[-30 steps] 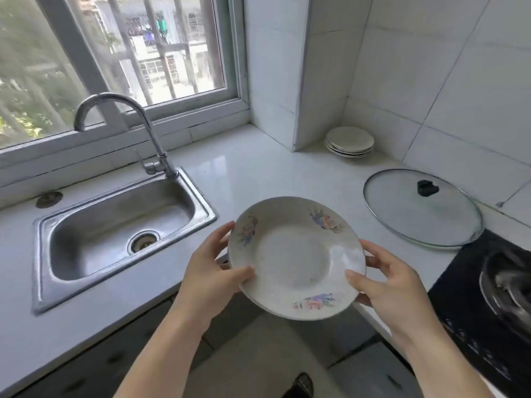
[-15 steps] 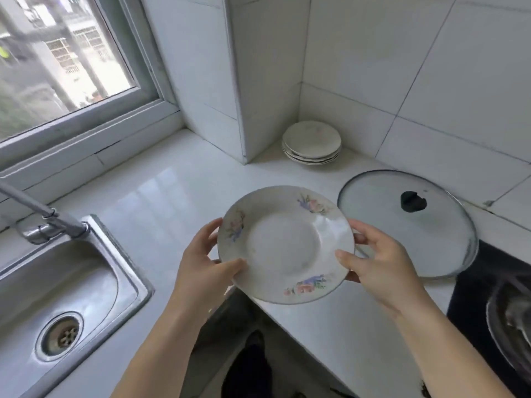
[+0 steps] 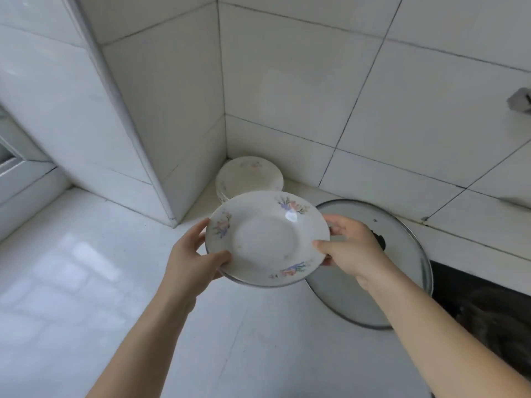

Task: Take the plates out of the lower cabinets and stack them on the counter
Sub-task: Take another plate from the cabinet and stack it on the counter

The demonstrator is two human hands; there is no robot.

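Both hands had the floral plate (image 3: pixel 267 239) pinched by its rim, left hand (image 3: pixel 193 255) and right hand (image 3: pixel 352 248) thumbs on top, with the plate stack (image 3: pixel 249 175) just past the fingertips on the counter (image 3: pixel 86 282).

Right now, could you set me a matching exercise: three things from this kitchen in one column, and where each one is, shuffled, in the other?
Things:
1. floral plate
2. plate stack
3. glass lid

Places:
A. lying flat beside the black cooktop
B. gripped in mid-air
C. tucked into the tiled corner

Pairs: 1-B, 2-C, 3-A.
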